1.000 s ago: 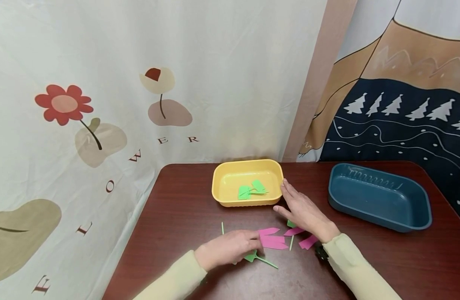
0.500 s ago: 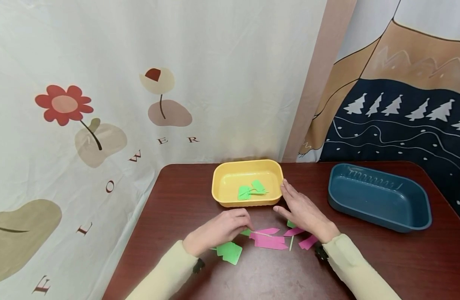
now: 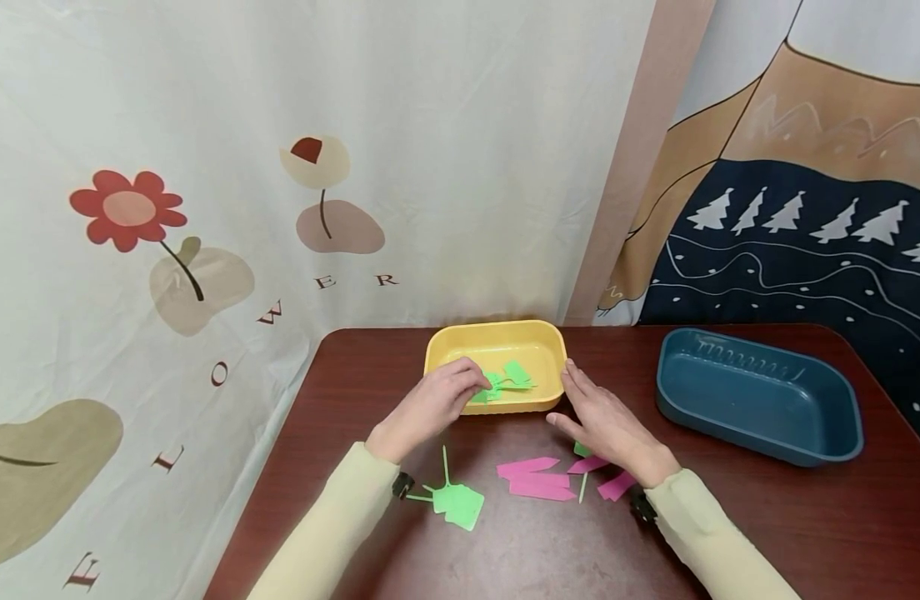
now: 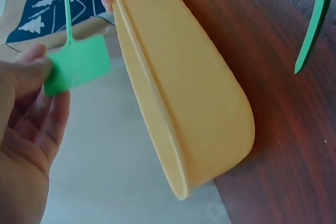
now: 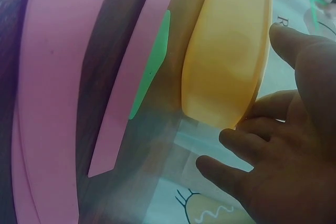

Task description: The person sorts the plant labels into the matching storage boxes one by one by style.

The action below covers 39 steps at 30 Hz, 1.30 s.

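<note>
My left hand [image 3: 433, 404] pinches a green plant label [image 4: 79, 64] between thumb and fingers, over the near left side of the yellow tray [image 3: 497, 335]. The label is a flat rectangle with a thin pointed stem, which points up in the left wrist view. Inside the tray lie a few other green labels [image 3: 517, 372]. With fingers extended, my right hand [image 3: 610, 425] rests against the tray's right end. More green labels [image 3: 460, 505] overlap on the table in front. To their right are several pink strip labels [image 3: 541, 487] with pointed ends, some partly hidden under my right hand.
A dark blue tray [image 3: 752, 400] stands on the right side of the brown table [image 3: 355, 375]. Printed curtains [image 3: 445, 167] hang close behind the table's back edge. One green label [image 3: 582, 448] lies partly beneath the right forearm's hand.
My left hand has picked up a green label from the pile beside the pink strips and carried it up and away to the yellow tray. My right hand has stayed still.
</note>
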Motion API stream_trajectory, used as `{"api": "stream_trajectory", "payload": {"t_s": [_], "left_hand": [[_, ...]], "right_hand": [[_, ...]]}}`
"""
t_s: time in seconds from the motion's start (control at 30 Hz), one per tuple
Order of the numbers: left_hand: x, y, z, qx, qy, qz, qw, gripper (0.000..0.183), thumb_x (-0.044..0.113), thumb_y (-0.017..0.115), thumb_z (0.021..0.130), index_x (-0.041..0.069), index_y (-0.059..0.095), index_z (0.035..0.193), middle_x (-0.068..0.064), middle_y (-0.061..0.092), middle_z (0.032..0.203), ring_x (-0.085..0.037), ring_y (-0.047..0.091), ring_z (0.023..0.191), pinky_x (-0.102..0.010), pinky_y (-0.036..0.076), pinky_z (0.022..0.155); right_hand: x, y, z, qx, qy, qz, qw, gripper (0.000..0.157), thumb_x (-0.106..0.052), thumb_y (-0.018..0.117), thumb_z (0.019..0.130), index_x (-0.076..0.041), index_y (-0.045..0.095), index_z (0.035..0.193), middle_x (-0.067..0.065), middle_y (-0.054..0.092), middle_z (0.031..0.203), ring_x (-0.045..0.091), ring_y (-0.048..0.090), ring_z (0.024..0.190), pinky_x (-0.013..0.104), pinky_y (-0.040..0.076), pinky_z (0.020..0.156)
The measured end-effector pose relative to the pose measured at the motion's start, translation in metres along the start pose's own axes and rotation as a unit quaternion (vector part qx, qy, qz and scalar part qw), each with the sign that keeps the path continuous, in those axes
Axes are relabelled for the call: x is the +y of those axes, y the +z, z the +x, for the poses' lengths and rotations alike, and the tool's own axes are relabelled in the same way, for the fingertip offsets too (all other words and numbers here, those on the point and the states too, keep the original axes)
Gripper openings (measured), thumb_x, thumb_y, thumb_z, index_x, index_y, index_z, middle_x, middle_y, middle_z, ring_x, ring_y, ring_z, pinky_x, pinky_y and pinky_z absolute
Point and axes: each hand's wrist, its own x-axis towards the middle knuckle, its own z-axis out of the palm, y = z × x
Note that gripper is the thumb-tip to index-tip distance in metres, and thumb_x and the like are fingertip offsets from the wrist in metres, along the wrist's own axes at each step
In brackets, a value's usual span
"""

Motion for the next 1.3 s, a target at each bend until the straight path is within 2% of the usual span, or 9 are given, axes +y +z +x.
{"api": "stream_trajectory", "payload": {"t_s": [0.1,0.23,0.37,0.47,0.57,0.9,1.13,1.3], "left_hand": [[-0.007,0.003,0.007,0.008,-0.023,0.015,0.9996,0.012,-0.003,0.071,0.095,0.007,0.076,0.101,-0.001,0.067,0.101,-0.015,0.065,0.094,-0.027,0.055,0.084],[-0.014,0.007,0.017,0.002,-0.043,0.011,0.999,0.013,-0.003,0.068,0.097,0.006,0.076,0.102,-0.005,0.068,0.101,-0.017,0.065,0.093,-0.03,0.055,0.084],[-0.019,0.013,0.03,-0.022,-0.09,-0.01,0.9956,0.014,-0.003,0.068,0.097,0.007,0.078,0.101,-0.005,0.071,0.1,-0.02,0.067,0.095,-0.033,0.055,0.086],[-0.023,0.018,0.038,-0.047,-0.138,-0.033,0.9888,0.014,-0.001,0.068,0.097,0.008,0.078,0.1,-0.003,0.073,0.099,-0.019,0.068,0.095,-0.033,0.054,0.085],[-0.026,0.021,0.045,-0.07,-0.166,-0.044,0.9826,0.014,0.0,0.068,0.097,0.008,0.079,0.1,-0.002,0.073,0.098,-0.017,0.067,0.093,-0.031,0.054,0.083],[-0.039,0.031,0.063,-0.126,-0.208,-0.056,0.9685,0.019,-0.003,0.063,0.098,0.004,0.08,0.103,-0.005,0.078,0.1,-0.018,0.07,0.096,-0.033,0.055,0.088],[-0.05,0.037,0.065,-0.152,-0.247,-0.076,0.9539,0.019,-0.003,0.063,0.098,0.003,0.081,0.103,-0.007,0.079,0.102,-0.02,0.069,0.101,-0.035,0.053,0.091],[-0.055,0.042,0.064,-0.159,-0.247,-0.072,0.9531,0.02,-0.003,0.063,0.098,0.003,0.081,0.103,-0.006,0.079,0.103,-0.019,0.069,0.102,-0.035,0.053,0.094]], "right_hand": [[-0.001,-0.001,0.0,-0.001,0.0,-0.001,1.0,0.09,-0.046,0.067,0.1,0.002,0.024,0.162,0.02,0.015,0.171,0.039,0.027,0.154,0.06,0.036,0.113],[-0.001,-0.001,0.0,-0.003,0.002,-0.003,1.0,0.089,-0.046,0.066,0.1,0.002,0.024,0.162,0.02,0.015,0.171,0.039,0.027,0.154,0.06,0.036,0.113],[-0.001,-0.001,0.0,-0.005,0.005,-0.001,1.0,0.089,-0.046,0.066,0.1,0.002,0.024,0.162,0.02,0.015,0.171,0.039,0.027,0.153,0.06,0.036,0.113],[-0.001,0.0,-0.001,-0.005,0.007,-0.001,1.0,0.089,-0.046,0.066,0.1,0.002,0.023,0.162,0.02,0.014,0.171,0.039,0.027,0.153,0.06,0.036,0.113],[-0.001,-0.001,-0.001,-0.006,0.007,0.0,1.0,0.089,-0.047,0.066,0.1,0.002,0.024,0.162,0.02,0.014,0.171,0.04,0.028,0.153,0.06,0.036,0.113],[-0.001,-0.001,0.0,-0.009,0.008,0.0,1.0,0.089,-0.047,0.065,0.101,0.002,0.024,0.162,0.02,0.014,0.171,0.039,0.027,0.153,0.061,0.036,0.113],[-0.002,-0.001,0.0,-0.01,0.009,-0.003,1.0,0.088,-0.046,0.066,0.1,0.003,0.025,0.162,0.02,0.015,0.171,0.04,0.027,0.153,0.061,0.035,0.113],[-0.002,-0.001,0.0,-0.009,0.009,0.0,1.0,0.089,-0.046,0.066,0.1,0.002,0.024,0.162,0.02,0.015,0.171,0.039,0.027,0.153,0.061,0.036,0.113]]}}
